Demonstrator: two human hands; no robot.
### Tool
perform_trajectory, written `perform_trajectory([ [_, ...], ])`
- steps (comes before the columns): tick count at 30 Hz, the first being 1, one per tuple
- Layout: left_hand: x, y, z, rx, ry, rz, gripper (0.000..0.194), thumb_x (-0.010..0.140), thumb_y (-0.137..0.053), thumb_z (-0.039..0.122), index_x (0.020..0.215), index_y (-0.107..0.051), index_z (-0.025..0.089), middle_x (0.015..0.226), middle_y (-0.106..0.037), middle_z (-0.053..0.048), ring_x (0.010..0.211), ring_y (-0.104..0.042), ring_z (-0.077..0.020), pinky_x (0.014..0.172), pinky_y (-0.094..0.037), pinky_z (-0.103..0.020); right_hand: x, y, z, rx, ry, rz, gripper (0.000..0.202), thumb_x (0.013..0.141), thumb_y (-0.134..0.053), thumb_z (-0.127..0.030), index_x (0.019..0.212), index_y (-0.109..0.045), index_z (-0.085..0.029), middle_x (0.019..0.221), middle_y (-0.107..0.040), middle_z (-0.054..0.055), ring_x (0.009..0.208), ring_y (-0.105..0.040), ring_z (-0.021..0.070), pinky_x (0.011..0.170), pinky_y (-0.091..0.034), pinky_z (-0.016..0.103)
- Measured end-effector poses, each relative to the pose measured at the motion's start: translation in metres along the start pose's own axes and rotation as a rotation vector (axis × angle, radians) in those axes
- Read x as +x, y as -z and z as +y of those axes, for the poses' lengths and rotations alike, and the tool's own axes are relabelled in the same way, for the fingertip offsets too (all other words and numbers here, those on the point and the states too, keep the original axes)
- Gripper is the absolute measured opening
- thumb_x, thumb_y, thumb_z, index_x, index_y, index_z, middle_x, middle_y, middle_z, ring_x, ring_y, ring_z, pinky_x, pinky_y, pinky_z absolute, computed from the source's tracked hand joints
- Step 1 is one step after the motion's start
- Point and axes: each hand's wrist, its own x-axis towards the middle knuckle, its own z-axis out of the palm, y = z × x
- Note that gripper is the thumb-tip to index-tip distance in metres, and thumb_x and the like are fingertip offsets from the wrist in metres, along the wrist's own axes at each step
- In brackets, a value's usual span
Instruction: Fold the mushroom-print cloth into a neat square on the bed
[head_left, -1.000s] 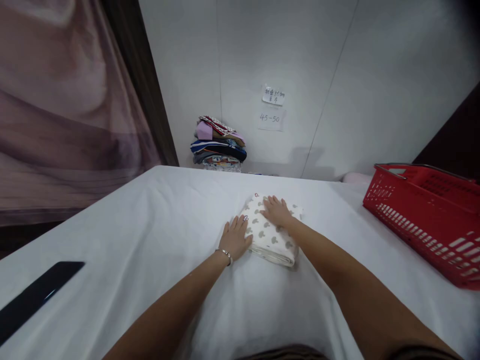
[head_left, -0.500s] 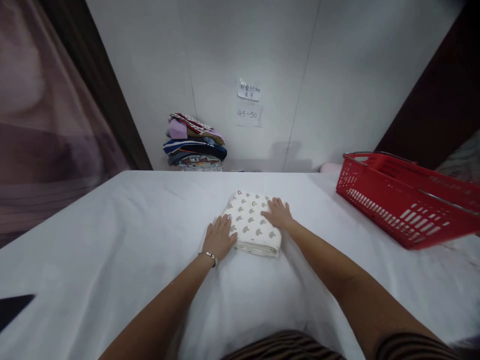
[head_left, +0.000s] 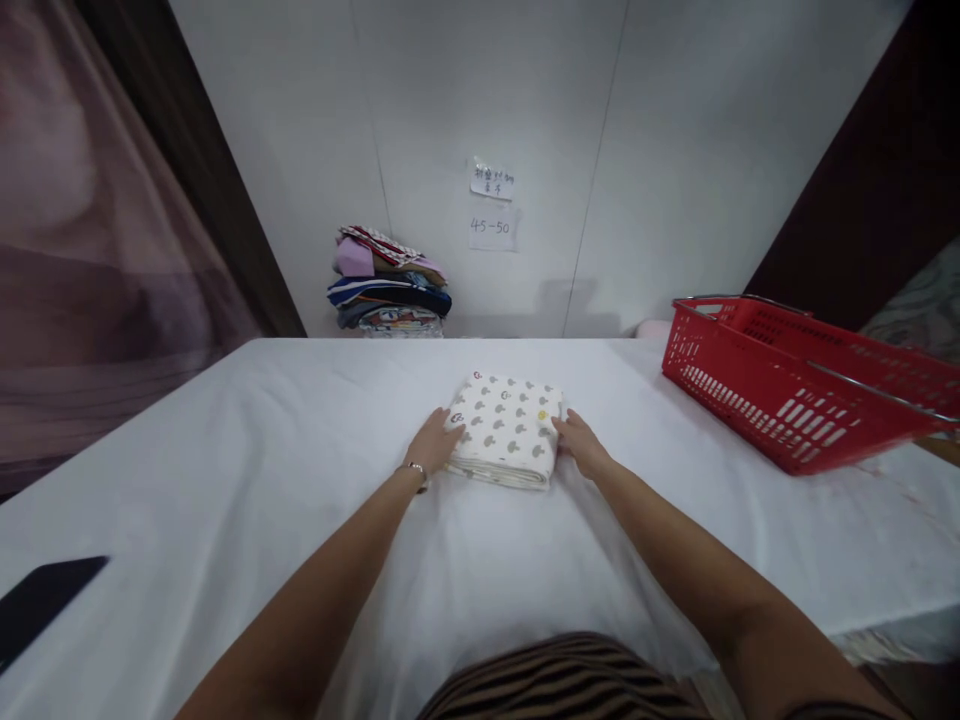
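A folded white cloth (head_left: 507,428) printed with small grey shapes lies in the middle of the white-covered table (head_left: 225,450). My left hand (head_left: 433,443) grips its left edge, with a bracelet on the wrist. My right hand (head_left: 580,444) grips its right edge. Both hands clasp the bundle from the sides, and the fingertips are partly hidden under the cloth.
A red plastic basket (head_left: 787,385) stands on the table at the right. A pile of folded coloured fabrics (head_left: 390,283) sits against the back wall, near two paper notes (head_left: 491,205). A dark flat object (head_left: 41,600) lies at the table's left front. A curtain hangs at left.
My right hand slid off the top of the cloth to its right edge, and my left hand shifted to the left edge. The view turned slightly to the right.
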Motion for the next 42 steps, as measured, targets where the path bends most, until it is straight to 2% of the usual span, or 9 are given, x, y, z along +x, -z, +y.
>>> perform_trajectory([
  [3, 0.017, 0.004, 0.002, -0.023, 0.171, -0.034, 0.059, 0.084, -0.034, 0.052, 0.126, -0.047, 0.013, 0.134, -0.046, -0.013, 0.121, -0.045, -0.0256, 0.097, -0.038, -0.035, -0.018, 0.002, 0.003, 0.389, -0.165, -0.088, 0.088, 0.081, -0.056, -0.039, 0.144, 0.002, -0.020, 0.135, -0.043, 0.014, 0.106, -0.056, 0.0225, 0.072, -0.056, 0.034],
  [6, 0.028, 0.007, 0.004, -0.010, 0.262, -0.110, 0.053, 0.081, -0.041, 0.050, 0.117, -0.053, 0.015, 0.121, -0.057, -0.015, 0.104, -0.058, -0.0285, 0.079, -0.047, -0.036, -0.020, -0.001, -0.004, 0.448, -0.191, -0.118, 0.096, 0.075, -0.064, -0.031, 0.144, 0.002, -0.023, 0.128, -0.051, 0.014, 0.093, -0.061, 0.0220, 0.063, -0.057, 0.034],
  [11, 0.024, 0.007, 0.012, -0.015, 0.315, -0.080, 0.051, 0.080, -0.044, 0.046, 0.120, -0.049, 0.014, 0.120, -0.057, -0.018, 0.095, -0.061, -0.0278, 0.071, -0.048, -0.034, -0.002, 0.002, -0.012, 0.344, -0.158, -0.133, 0.095, 0.069, -0.063, -0.015, 0.144, -0.006, -0.027, 0.121, -0.056, 0.012, 0.085, -0.063, 0.0213, 0.061, -0.054, 0.032],
  [18, -0.034, -0.027, 0.060, -0.127, 0.143, -0.209, 0.055, 0.069, -0.057, 0.053, 0.109, -0.050, 0.016, 0.109, -0.064, -0.012, 0.095, -0.062, -0.0252, 0.072, -0.048, -0.030, 0.035, 0.068, 0.023, 0.177, -0.183, 0.014, 0.092, 0.066, -0.064, -0.013, 0.144, -0.015, -0.017, 0.116, -0.059, 0.014, 0.088, -0.062, 0.0203, 0.071, -0.051, 0.029],
  [22, -0.050, -0.035, 0.069, -0.173, 0.163, -0.166, 0.062, 0.071, -0.053, 0.061, 0.114, -0.044, 0.017, 0.110, -0.063, -0.013, 0.095, -0.062, -0.0255, 0.072, -0.047, -0.031, 0.044, 0.077, 0.030, -0.189, -0.093, 0.047, 0.075, 0.069, -0.062, -0.018, 0.139, -0.033, -0.013, 0.126, -0.052, 0.015, 0.102, -0.058, 0.0244, 0.089, -0.045, 0.035],
  [25, -0.049, -0.032, 0.067, -0.233, 0.221, -0.199, 0.065, 0.073, -0.051, 0.061, 0.118, -0.040, 0.016, 0.111, -0.063, -0.013, 0.097, -0.062, -0.0245, 0.072, -0.045, -0.029, 0.040, 0.055, 0.015, -0.526, 0.236, 0.083, 0.062, 0.075, -0.057, -0.025, 0.134, -0.041, -0.015, 0.134, -0.046, 0.013, 0.122, -0.043, 0.0273, 0.103, -0.031, 0.042],
  [29, -0.051, -0.033, 0.068, -0.272, 0.274, -0.184, 0.056, 0.076, -0.051, 0.057, 0.115, -0.040, 0.018, 0.106, -0.065, -0.010, 0.093, -0.062, -0.0213, 0.069, -0.043, -0.026, 0.038, -0.001, -0.020, -0.724, 0.618, -0.100, 0.051, 0.086, -0.042, -0.034, 0.133, -0.042, -0.016, 0.143, -0.035, 0.010, 0.133, -0.026, 0.0242, 0.108, -0.022, 0.041],
  [36, -0.065, -0.040, 0.079, -0.093, 0.223, -0.146, 0.032, 0.079, -0.050, 0.046, 0.097, -0.045, 0.020, 0.100, -0.064, -0.007, 0.090, -0.061, -0.0211, 0.067, -0.042, -0.027, 0.072, -0.085, -0.061, -0.936, 0.659, -0.271, 0.046, 0.092, -0.027, -0.032, 0.135, -0.037, -0.016, 0.145, -0.030, 0.010, 0.134, -0.021, 0.0246, 0.106, -0.019, 0.048],
  [42, -0.068, -0.048, 0.086, -0.015, 0.178, -0.130, 0.033, 0.081, -0.046, 0.042, 0.103, -0.048, 0.018, 0.108, -0.061, -0.011, 0.098, -0.059, -0.0226, 0.074, -0.043, -0.029, 0.090, -0.100, -0.053, -0.973, 0.619, -0.303, 0.049, 0.095, -0.018, -0.035, 0.139, -0.030, -0.017, 0.148, -0.024, 0.007, 0.136, -0.016, 0.0222, 0.108, -0.012, 0.046],
])
